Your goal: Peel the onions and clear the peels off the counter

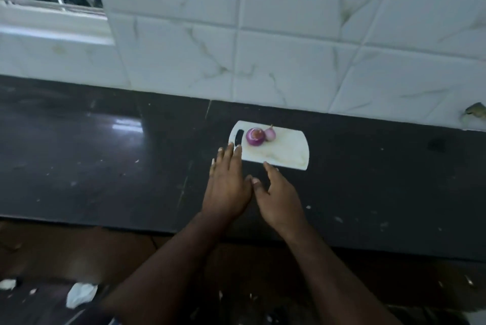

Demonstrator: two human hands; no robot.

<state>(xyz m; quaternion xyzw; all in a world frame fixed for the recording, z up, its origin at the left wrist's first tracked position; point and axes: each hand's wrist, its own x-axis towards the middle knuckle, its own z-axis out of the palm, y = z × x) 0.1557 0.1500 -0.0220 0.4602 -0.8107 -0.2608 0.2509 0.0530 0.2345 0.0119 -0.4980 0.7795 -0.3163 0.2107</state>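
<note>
While two onions [260,136] sit on the board [284,151], apparently peeled: left hand [227,182], right hand [278,198], flat, empty; next, sweep peels off counter [105,156].

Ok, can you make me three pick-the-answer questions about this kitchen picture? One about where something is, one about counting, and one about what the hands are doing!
1. Where are the onions?
A. on the white board
B. on the floor
C. in a hand

2. How many onions are there?
A. one
B. two
C. five

3. What are the hands doing?
A. gripping a knife
B. peeling an onion
C. lying open with straight fingers

Answers:
1. A, both sit at the board's far end, near its handle slot.
2. B, a bigger purple one and a smaller one beside it.
3. C, the left hand and right hand hold nothing, fingers straight over the dark counter by the board's near edge.
</note>
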